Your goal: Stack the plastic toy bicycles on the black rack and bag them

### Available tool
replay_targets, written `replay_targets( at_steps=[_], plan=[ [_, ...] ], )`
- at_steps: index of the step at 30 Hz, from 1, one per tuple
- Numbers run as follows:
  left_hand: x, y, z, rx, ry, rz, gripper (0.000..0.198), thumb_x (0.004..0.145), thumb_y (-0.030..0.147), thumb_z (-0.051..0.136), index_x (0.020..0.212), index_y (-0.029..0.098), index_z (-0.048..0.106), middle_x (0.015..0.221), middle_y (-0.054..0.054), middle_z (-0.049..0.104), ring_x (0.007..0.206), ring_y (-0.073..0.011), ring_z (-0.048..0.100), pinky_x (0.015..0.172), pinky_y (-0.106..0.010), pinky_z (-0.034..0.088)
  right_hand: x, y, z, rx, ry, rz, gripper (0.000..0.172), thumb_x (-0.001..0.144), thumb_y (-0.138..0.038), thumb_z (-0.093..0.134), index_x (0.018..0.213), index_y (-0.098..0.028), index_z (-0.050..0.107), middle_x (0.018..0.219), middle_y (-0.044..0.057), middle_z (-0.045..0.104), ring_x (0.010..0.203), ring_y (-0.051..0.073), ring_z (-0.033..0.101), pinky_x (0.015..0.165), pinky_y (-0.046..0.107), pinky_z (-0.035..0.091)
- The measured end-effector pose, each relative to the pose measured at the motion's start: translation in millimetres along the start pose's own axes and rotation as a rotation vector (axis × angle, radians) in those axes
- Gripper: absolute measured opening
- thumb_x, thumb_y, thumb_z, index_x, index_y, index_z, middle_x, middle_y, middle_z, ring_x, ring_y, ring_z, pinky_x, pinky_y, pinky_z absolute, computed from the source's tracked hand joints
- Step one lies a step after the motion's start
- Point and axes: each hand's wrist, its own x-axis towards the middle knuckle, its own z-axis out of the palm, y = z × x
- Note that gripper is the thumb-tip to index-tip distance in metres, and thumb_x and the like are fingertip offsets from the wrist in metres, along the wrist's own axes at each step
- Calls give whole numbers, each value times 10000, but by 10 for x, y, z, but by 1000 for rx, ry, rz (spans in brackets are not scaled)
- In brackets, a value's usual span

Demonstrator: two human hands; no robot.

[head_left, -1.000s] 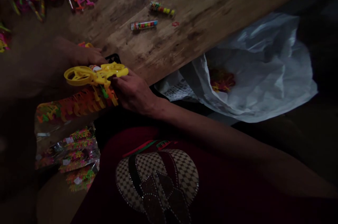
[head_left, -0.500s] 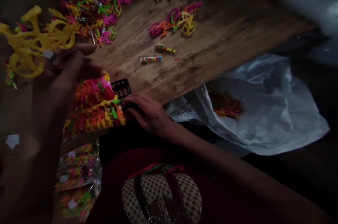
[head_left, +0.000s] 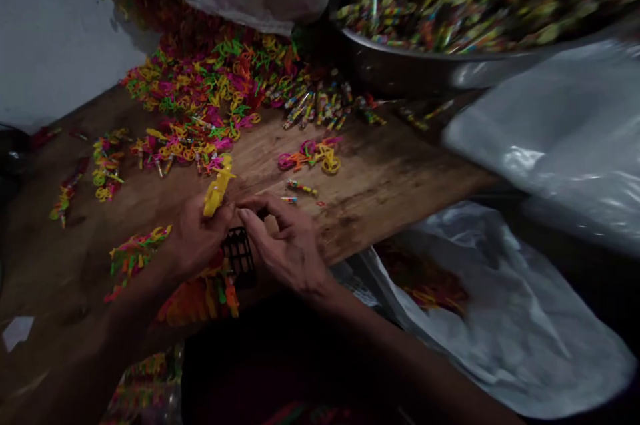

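Note:
My left hand (head_left: pixel 197 238) is closed around a yellow plastic toy bicycle (head_left: pixel 217 188), holding it upright over the wooden table (head_left: pixel 390 178). My right hand (head_left: pixel 287 245) is just to its right, fingers curled with the fingertips pinched near the toy's lower end; what they hold, if anything, is too small to make out. Under both hands sits a black plastic crate (head_left: pixel 239 253) and a row of stacked orange and yellow toy bicycles (head_left: pixel 200 298). A small candy tube (head_left: pixel 301 187) lies just beyond my right hand.
A big heap of coloured toy bicycles (head_left: pixel 200 91) covers the far table. A metal basin (head_left: pixel 450 65) full of candy tubes stands at the back right. White plastic bags (head_left: pixel 500 318) hang off the table's right edge. Packed bags (head_left: pixel 145 378) lie at bottom left.
The view tilted up, showing the heap and basin. My left hand brought the yellow bicycle down from the upper left to the middle. My right hand rose from the stacked toys toward it.

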Motion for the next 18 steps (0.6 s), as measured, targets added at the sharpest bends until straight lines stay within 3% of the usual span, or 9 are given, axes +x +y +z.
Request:
replay_targets(
  at_steps=[5,8,12,16,18],
  plan=[
    [92,-52,64,124,-47,126,271,861,298,528,1056,170,668,889,-58,695,834,-215,654,776,-352,558,47,-18,67,-2,53,38,133,904,-253,608,951,-194,718,890,32,698,851,170,622,795,308,510],
    [83,-32,116,193,-46,254,544,766,225,539,1300,139,605,1156,-129,713,1073,-269,667,1005,-457,530,63,-20,139,106,0,99,159,893,-273,581,803,-215,698,839,22,667,831,174,605,738,293,499],
    [14,63,49,262,-70,298,846,745,209,551,1568,131,373,1341,-150,675,1201,-280,659,1051,-444,534,96,7,115,149,6,68,197,912,-258,556,747,-218,655,802,18,660,828,180,601,784,312,496],
    [-87,114,-192,334,-163,204,766,829,256,540,1575,161,396,1342,-130,698,1116,-261,714,981,-412,586,77,174,-41,-89,5,31,219,933,-301,591,737,-218,644,698,-2,632,671,158,570,659,288,455],
    [-115,57,-282,387,-98,159,645,890,292,504,1524,172,482,1320,-117,716,1099,-258,727,986,-424,587,25,295,-82,-165,-54,18,193,941,-296,594,784,-218,673,732,10,679,685,165,607,660,286,468]
  ],
)
